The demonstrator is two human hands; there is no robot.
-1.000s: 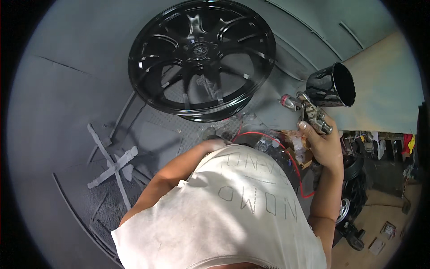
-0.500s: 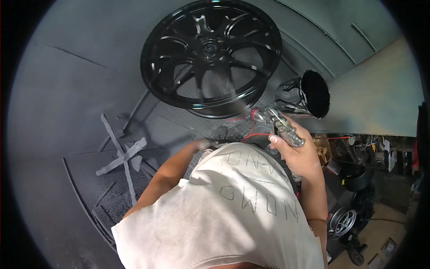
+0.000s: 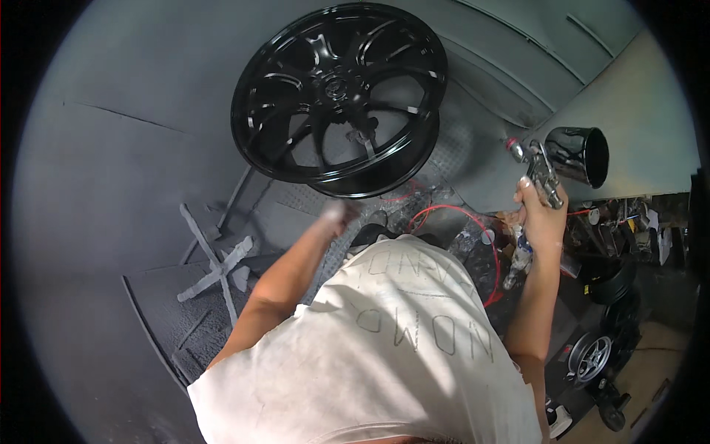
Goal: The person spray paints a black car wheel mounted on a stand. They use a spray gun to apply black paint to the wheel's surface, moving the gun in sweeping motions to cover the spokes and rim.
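Observation:
A glossy black multi-spoke wheel [image 3: 336, 55] is tilted at the top centre, raised over the grey floor. Just below its lower rim is my left hand [image 3: 336, 214], blurred by motion, so its fingers are unclear. My right hand [image 3: 543, 214] grips a metal spray gun [image 3: 543, 177] with a red ring at the nozzle, to the right of the wheel. On the gun sits a black paint-streaked cup [image 3: 577, 152], its opening facing right. A red hose [image 3: 481, 222] loops below the wheel between my two arms.
A paint-coated cross-shaped stand [image 3: 222, 270] lies at the lower left beside long strips. Grey and pale panels [image 3: 643, 103] line the top and right. At the right are cluttered shelves or items [image 3: 643, 229], tyres [image 3: 610, 285] and a silver-spoked wheel [image 3: 592, 359].
My left hand has risen from beside my body toward the wheel's lower rim. The spray gun in my right hand dipped leftward, and is now higher and farther right.

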